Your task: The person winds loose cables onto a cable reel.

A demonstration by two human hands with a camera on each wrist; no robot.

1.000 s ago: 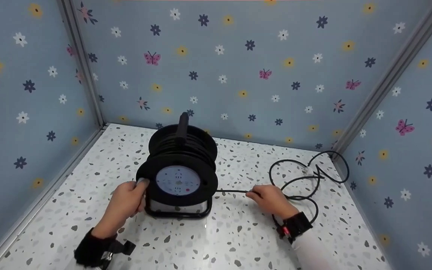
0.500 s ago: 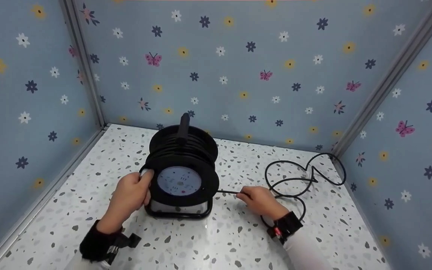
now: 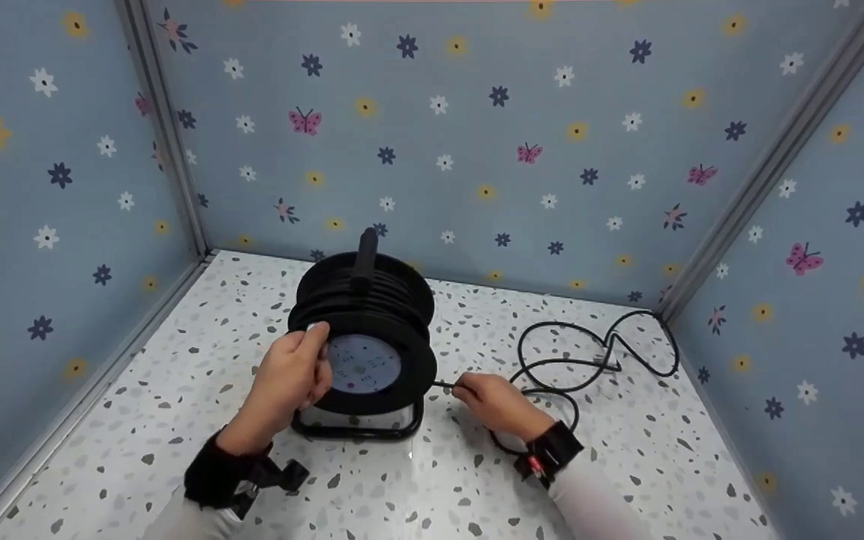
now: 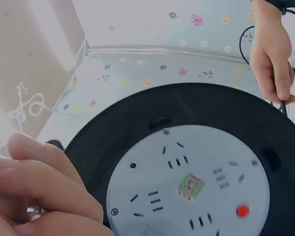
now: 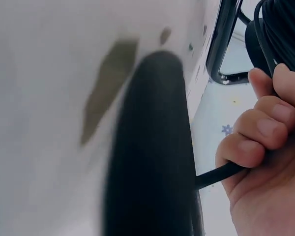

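Note:
A black cable reel stands on its tube frame, its round socket panel facing me. At the upper left of its front disc, my left hand grips a small knob mostly hidden by the fingers. In the left wrist view those fingers are curled beside the disc, and a red button shows on the panel. My right hand holds the black cable just right of the reel. The right wrist view shows the cable running through its curled fingers.
Loose cable loops lie on the speckled white tabletop to the right, reaching the back corner. Flower-patterned panels rise behind and on both sides. A carry handle sticks up from the reel.
My left hand has moved up and right around the disc, and the panel has turned clockwise. My right hand has come left toward the reel, and the loose loops have shifted left.

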